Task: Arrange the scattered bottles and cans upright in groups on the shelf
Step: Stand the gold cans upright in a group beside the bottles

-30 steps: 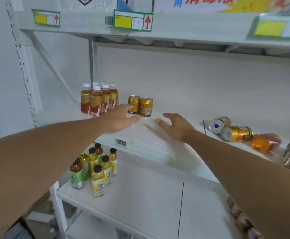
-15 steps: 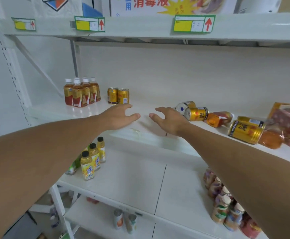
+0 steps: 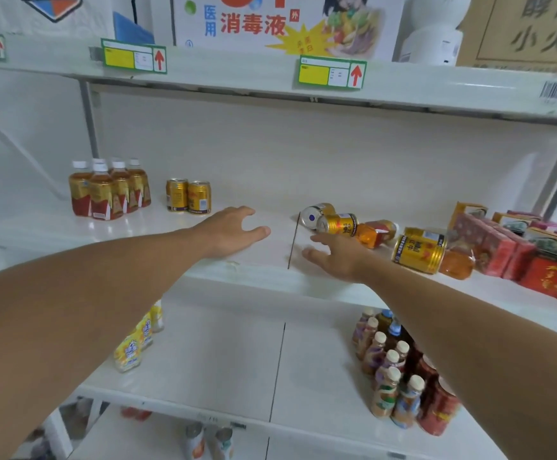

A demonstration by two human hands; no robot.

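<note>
1. Over the shelf (image 3: 54, 227), the left hand (image 3: 234, 230) hovers with loose fingers, holding nothing; upright cans (image 3: 188, 196) stand beyond it.
2. Right hand (image 3: 340, 257) spread, holding nothing; fallen cans (image 3: 333, 220) lie just beyond its fingertips.

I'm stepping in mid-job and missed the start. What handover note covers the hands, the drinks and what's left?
Left hand open over the middle shelf, holding nothing. Right hand open, fingers by the fallen cans.
Done: tea bottles upright at left, two gold cans upright beside them.
Left: stand up the fallen cans, the big gold can and two lying bottles.
</note>
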